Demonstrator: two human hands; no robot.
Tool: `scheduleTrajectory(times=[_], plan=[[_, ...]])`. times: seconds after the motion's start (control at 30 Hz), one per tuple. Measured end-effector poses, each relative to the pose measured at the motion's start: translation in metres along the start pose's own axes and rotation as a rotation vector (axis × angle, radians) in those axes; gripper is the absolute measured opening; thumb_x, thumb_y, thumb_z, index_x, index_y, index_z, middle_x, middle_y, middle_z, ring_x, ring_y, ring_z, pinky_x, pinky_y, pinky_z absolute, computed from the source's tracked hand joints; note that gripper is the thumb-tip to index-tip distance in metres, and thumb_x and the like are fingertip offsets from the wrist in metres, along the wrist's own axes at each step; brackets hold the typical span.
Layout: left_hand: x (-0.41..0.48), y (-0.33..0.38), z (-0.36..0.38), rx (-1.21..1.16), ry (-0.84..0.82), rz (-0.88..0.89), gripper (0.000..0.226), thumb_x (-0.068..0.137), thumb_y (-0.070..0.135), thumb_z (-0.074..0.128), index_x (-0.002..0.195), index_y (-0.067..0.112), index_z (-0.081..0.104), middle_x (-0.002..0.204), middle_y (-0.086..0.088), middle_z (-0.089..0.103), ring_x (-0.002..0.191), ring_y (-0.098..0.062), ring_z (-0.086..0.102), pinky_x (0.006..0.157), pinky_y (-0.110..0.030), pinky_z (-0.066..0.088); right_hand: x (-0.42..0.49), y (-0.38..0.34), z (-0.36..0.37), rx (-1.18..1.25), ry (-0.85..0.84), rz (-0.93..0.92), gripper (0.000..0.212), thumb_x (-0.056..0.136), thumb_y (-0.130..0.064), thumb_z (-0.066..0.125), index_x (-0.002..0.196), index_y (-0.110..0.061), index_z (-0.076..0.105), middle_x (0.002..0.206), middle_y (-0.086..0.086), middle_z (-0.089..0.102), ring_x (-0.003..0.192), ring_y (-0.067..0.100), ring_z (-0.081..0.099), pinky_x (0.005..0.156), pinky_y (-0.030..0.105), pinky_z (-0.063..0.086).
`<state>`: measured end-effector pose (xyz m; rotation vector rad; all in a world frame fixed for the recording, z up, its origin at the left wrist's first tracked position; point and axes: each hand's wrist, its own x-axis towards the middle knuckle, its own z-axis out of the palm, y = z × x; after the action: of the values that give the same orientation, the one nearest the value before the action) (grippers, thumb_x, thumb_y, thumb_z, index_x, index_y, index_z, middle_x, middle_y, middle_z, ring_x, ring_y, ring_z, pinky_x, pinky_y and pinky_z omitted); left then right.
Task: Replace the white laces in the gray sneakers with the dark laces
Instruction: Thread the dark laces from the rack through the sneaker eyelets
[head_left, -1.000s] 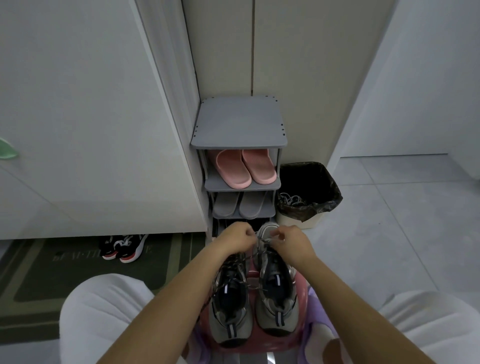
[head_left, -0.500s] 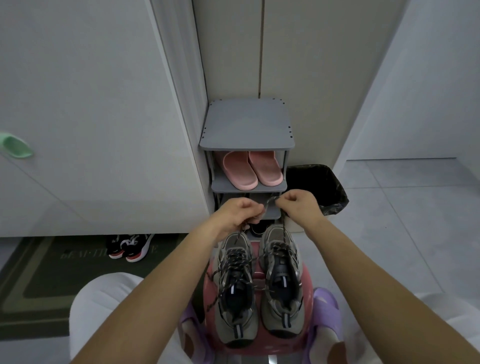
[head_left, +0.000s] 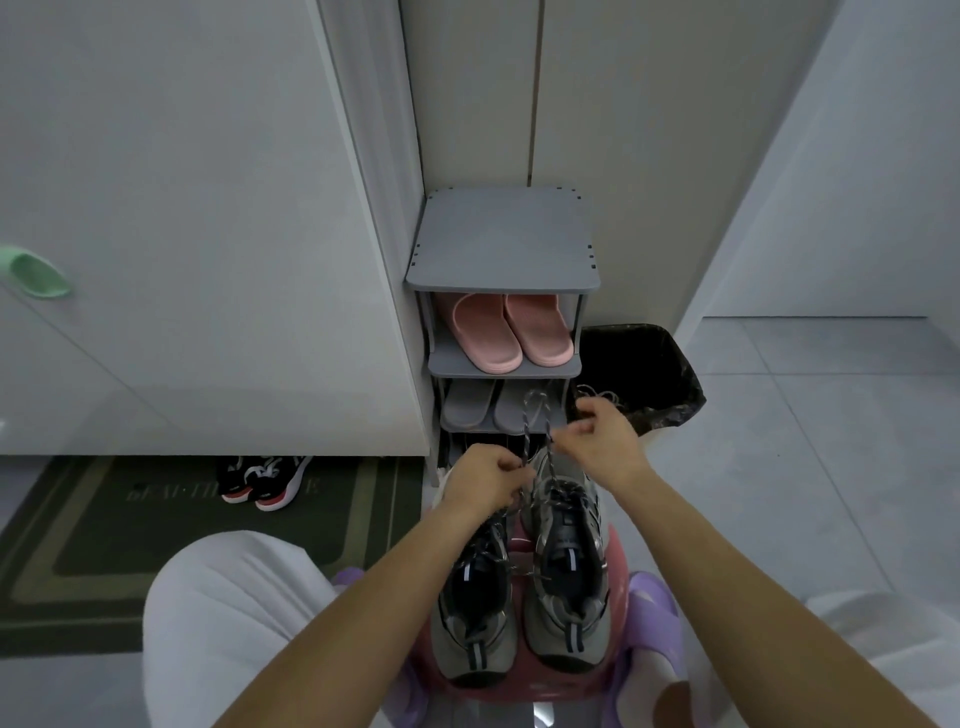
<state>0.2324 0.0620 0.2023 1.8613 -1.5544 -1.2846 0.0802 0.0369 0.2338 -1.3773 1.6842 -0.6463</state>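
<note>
Two gray sneakers (head_left: 519, 592) stand side by side on a pink stool (head_left: 618, 551) between my knees, heels toward me and toes toward the shoe rack (head_left: 501, 239). Both already carry dark laces (head_left: 535, 441) through their eyelets; I see no white lace in either shoe.

The free ends of the dark lace on the right-hand sneaker rise from its far end, up and away from me, so the lace's long axis runs nearly vertical in the head view, tilted slightly left. My left hand (head_left: 483, 480) is closed over the laces low down, at the top of the tongue. My right hand (head_left: 602, 441) sits higher and just to the right, thumb and forefinger pinched on one strand, the other fingers loosely curled. The two strands cross between my hands. My right hand is nearer the free ends; my left is nearer the shoe. I judge the next move to be a knot or bow, pulled across that crossing.

Count of surroundings:
- One rack, with one pair of pink slippers (head_left: 511, 332) and one pair of gray slippers (head_left: 493, 405) on the shelves below its top.
- One black-lined bin (head_left: 654, 374) beside it, with a pale tangle at its near edge that may be the removed laces; I cannot confirm.
- One black-and-red pair of shoes (head_left: 265, 480) on the green mat (head_left: 104, 519).
</note>
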Motion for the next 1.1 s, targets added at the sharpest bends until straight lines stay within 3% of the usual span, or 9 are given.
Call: scheduleTrajectory(times=[0.07,0.13,0.2,0.3,0.47,0.7,0.87,1.1], plan=[[0.002,-0.002,0.005,-0.053,0.058,-0.026,0.032,0.085,0.030,0.068,0.055,0.020,0.061,0.055,-0.004,0.057,0.053,-0.019,0.055,0.059,-0.033,0.050,-0.010,0.015,0.004,-0.212,-0.018,-0.056,0.013,0.088,-0.021,0.060,0.099,-0.014,0.061,0.083,-0.002,0.057,0.084,0.017,0.057,0.076,0.027,0.043],[0.001,0.000,0.009,-0.162,0.060,-0.057,0.025,0.086,0.024,0.067,0.064,0.013,0.066,0.056,-0.008,0.058,0.054,-0.021,0.056,0.058,-0.032,0.051,-0.020,0.030,0.011,-0.463,-0.120,-0.133,0.018,0.089,-0.023,0.053,0.073,-0.021,0.060,0.074,-0.002,0.056,0.080,0.020,0.056,0.068,0.027,0.042],[0.002,0.003,0.014,-0.276,0.055,-0.098,0.018,0.087,0.013,0.065,0.071,0.005,0.064,0.057,-0.009,0.056,0.049,-0.016,0.054,0.051,-0.025,0.046,-0.027,0.043,0.016,-0.595,-0.184,-0.149,0.015,0.088,-0.028,0.052,0.082,-0.024,0.065,0.085,-0.003,0.064,0.088,0.022,0.058,0.076,0.030,0.046],[0.005,0.005,0.019,-0.284,0.091,-0.108,0.023,0.087,0.004,0.063,0.066,0.014,0.058,0.062,-0.002,0.058,0.047,-0.004,0.055,0.049,-0.018,0.048,-0.033,0.050,0.016,-0.599,-0.181,-0.152,0.018,0.086,-0.030,0.054,0.100,-0.028,0.065,0.099,-0.008,0.064,0.100,0.018,0.053,0.085,0.030,0.041],[0.008,0.000,0.026,-0.158,0.126,-0.099,0.020,0.084,0.006,0.067,0.069,0.017,0.060,0.076,-0.003,0.064,0.073,-0.020,0.065,0.074,-0.034,0.058,-0.032,0.053,0.012,-0.617,-0.211,-0.168,0.016,0.085,-0.030,0.055,0.097,-0.026,0.065,0.107,-0.004,0.057,0.105,0.018,0.050,0.089,0.031,0.039],[0.011,-0.002,0.029,-0.116,0.162,-0.089,0.028,0.085,0.005,0.064,0.066,0.022,0.054,0.070,0.004,0.060,0.063,-0.010,0.060,0.059,-0.022,0.053,-0.028,0.060,0.014,-0.601,-0.132,-0.127,0.024,0.091,-0.033,0.051,0.101,-0.022,0.070,0.115,0.003,0.055,0.110,0.023,0.048,0.089,0.031,0.041],[0.014,-0.003,0.030,-0.038,0.070,-0.114,0.026,0.083,0.010,0.068,0.064,0.020,0.053,0.071,0.000,0.061,0.071,-0.019,0.061,0.077,-0.038,0.057,-0.026,0.056,0.018,-0.683,-0.090,-0.097,0.026,0.093,-0.035,0.049,0.105,-0.025,0.069,0.116,0.005,0.052,0.110,0.024,0.046,0.090,0.034,0.041],[0.013,0.000,0.030,0.117,0.029,-0.118,0.032,0.086,0.010,0.063,0.060,0.020,0.049,0.084,-0.004,0.064,0.080,-0.017,0.063,0.080,-0.031,0.056,-0.022,0.050,0.020,-0.677,-0.110,-0.078,0.021,0.091,-0.034,0.054,0.104,-0.030,0.070,0.120,0.004,0.050,0.114,0.024,0.044,0.093,0.035,0.039]])
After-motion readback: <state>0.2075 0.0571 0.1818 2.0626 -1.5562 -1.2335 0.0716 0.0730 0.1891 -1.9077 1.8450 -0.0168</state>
